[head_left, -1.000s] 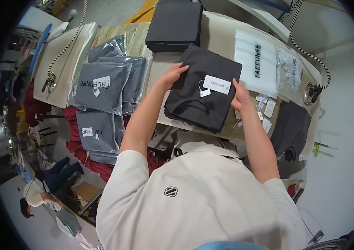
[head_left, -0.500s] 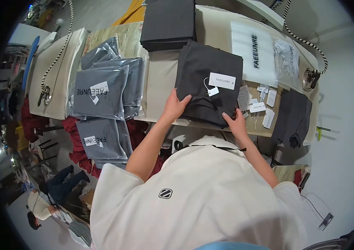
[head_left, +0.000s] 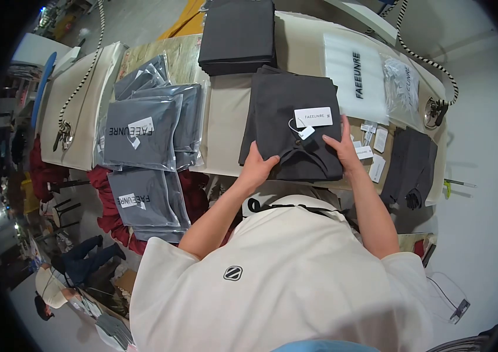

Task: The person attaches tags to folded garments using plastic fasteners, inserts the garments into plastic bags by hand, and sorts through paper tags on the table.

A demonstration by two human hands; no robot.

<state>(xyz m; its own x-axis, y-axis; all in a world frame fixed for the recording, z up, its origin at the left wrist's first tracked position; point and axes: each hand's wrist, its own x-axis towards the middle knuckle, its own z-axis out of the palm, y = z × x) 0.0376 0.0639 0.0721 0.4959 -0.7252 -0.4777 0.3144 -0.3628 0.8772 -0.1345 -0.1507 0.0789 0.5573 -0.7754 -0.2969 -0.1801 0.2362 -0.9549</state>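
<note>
On the tabletop (head_left: 228,111), a folded dark garment (head_left: 290,97) with a printed tag (head_left: 313,117) on top lies in front of the tall dark stack (head_left: 237,35). The left grip (head_left: 257,169) is at its near left corner and the right grip (head_left: 344,146) at its right edge, thumbs on top; whether either is clamped, I cannot tell. To the left, clear bags (head_left: 143,146) (lettered, slightly glossy) each contain folded dark cloth, with white tags showing through. Right of the garment lie a flat whitish packet (head_left: 343,76) and a crumpled clear bag (head_left: 400,88), contents unclear.
</note>
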